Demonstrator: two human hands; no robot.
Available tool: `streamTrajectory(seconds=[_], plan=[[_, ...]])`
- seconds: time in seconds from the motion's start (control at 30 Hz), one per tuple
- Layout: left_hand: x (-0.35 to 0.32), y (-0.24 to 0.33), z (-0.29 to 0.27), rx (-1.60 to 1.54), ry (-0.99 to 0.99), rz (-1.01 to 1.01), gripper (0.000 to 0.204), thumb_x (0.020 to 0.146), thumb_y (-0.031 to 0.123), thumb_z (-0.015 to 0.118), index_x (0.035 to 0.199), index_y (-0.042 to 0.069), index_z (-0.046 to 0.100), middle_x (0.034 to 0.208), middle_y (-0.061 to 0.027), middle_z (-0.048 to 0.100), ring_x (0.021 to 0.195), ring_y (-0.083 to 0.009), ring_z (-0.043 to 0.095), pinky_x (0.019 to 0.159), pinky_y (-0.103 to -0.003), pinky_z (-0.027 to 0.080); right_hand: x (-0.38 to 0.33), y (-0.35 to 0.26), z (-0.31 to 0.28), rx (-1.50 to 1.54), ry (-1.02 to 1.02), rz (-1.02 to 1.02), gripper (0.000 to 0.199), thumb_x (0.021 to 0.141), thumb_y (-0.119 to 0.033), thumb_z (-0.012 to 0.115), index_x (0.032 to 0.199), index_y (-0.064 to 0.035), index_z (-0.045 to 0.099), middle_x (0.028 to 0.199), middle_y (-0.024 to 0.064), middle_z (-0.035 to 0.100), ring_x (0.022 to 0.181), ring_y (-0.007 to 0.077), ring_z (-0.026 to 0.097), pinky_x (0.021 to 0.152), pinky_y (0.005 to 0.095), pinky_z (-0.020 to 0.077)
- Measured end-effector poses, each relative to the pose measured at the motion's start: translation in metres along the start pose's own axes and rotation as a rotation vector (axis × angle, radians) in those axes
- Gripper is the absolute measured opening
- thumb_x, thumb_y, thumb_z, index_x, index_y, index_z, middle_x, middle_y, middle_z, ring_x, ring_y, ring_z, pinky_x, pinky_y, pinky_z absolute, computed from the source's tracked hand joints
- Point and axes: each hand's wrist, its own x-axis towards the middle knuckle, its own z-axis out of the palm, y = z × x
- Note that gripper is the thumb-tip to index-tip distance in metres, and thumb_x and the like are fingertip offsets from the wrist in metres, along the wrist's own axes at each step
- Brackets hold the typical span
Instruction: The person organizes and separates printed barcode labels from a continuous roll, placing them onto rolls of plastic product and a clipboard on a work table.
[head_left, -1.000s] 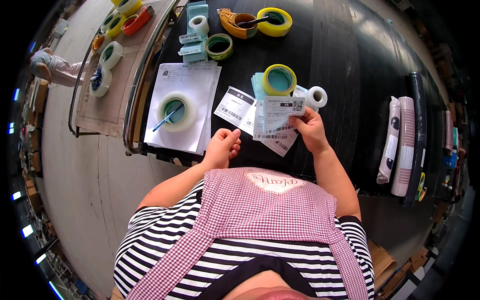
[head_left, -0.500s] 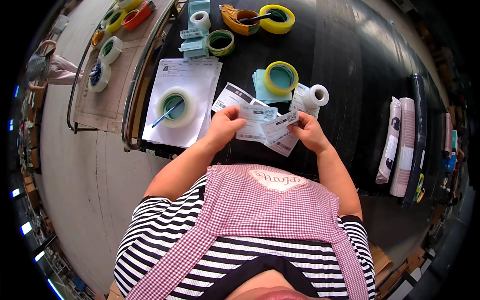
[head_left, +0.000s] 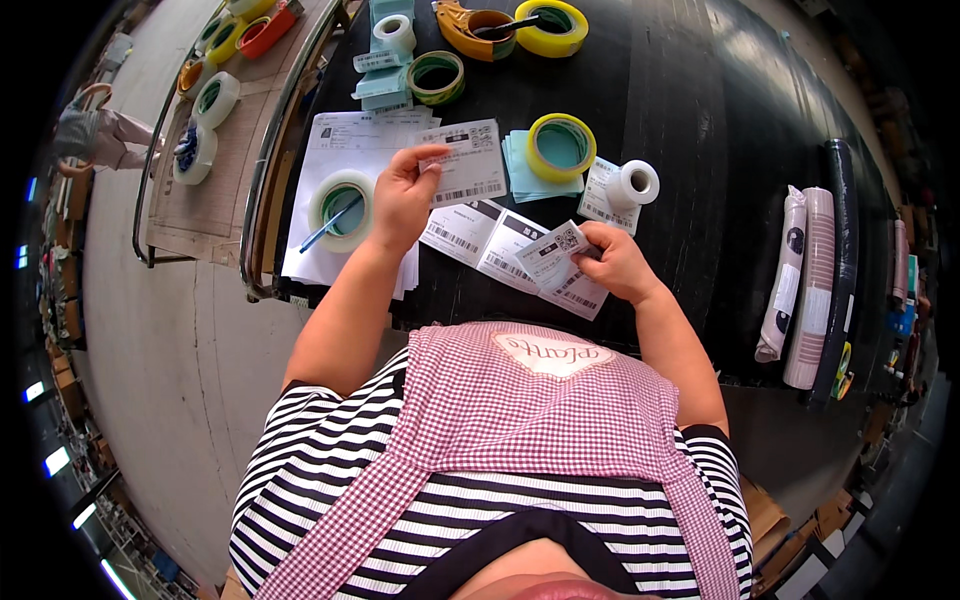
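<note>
Right hand point(head_left: 618, 268) near body, fingers pinched on small white barcode label point(head_left: 553, 250), held just above white label strip point(head_left: 505, 250) lying on black worktop point(head_left: 700, 120). Left hand point(head_left: 400, 195) farther out, fingers gripping larger white printed label point(head_left: 465, 165) over white paper sheets point(head_left: 340, 140). Beyond: yellow tape roll point(head_left: 560, 147) on pale green pad stack point(head_left: 522, 175), small white roll point(head_left: 634, 184) just beside.

A black tabletop point(head_left: 700, 90) stands on a grey concrete floor point(head_left: 150, 380); a metal-framed trolley point(head_left: 180, 215) stands at its left.

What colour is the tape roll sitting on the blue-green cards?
Yellow, with a teal-looking middle; the tape roll shows best in the head view.
</note>
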Motion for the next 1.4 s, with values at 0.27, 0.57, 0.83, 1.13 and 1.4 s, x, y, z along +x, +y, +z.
streamTrajectory(seconds=[0.27,0.57,0.83,1.13,1.4], plan=[[0.011,0.039,0.026,0.494,-0.482,0.128,0.068,0.078,0.006,0.076,0.141,0.007,0.051,0.119,-0.0118,0.050,0.103,-0.0255,0.060,0.093,-0.035,0.049,0.002,-0.013,-0.006,0.056,0.003,0.084,0.022,0.081,0.006,0.063,0.100,-0.0031,0.067,0.092,0.0000,0.068,0.086,0.0088,0.061,0.082,0.0270,0.0502],[0.013,0.055,0.035,0.788,-0.890,0.223,0.106,0.060,0.013,0.088,0.152,0.013,0.034,0.149,-0.0159,0.038,0.126,-0.0371,0.051,0.107,-0.041,0.044,0.000,-0.035,-0.012,0.128,-0.164,0.105,0.023,0.079,0.010,0.065,0.097,-0.0034,0.069,0.093,0.0018,0.070,0.090,0.0120,0.064,0.086,0.0292,0.0521],[0.005,0.055,0.044,0.731,-1.055,0.052,0.102,0.065,0.005,0.082,0.153,0.010,0.032,0.141,-0.0154,0.041,0.116,-0.0304,0.062,0.103,-0.039,0.049,-0.003,-0.060,-0.010,-0.003,-0.214,-0.012,0.017,0.080,0.008,0.067,0.094,-0.0020,0.067,0.087,0.0030,0.069,0.087,0.0121,0.065,0.082,0.0284,0.0523],[0.011,0.051,0.019,0.289,-0.758,0.145,0.055,0.073,0.007,0.083,0.125,0.007,0.066,0.125,-0.0111,0.058,0.120,-0.0256,0.057,0.104,-0.036,0.046,-0.010,-0.055,-0.020,-0.098,-0.204,0.001,0.018,0.079,0.010,0.065,0.092,-0.0016,0.066,0.087,0.0029,0.068,0.085,0.0125,0.064,0.077,0.0292,0.0523],[0.011,0.027,0.007,-0.319,-0.684,-0.309,0.041,0.084,-0.001,0.072,0.124,0.004,0.063,0.112,-0.0086,0.067,0.106,-0.0182,0.065,0.093,-0.033,0.053,0.007,-0.041,-0.012,-0.025,-0.076,0.113,0.022,0.080,0.011,0.062,0.098,-0.0020,0.068,0.091,0.0024,0.068,0.086,0.0128,0.064,0.080,0.0295,0.0529]])
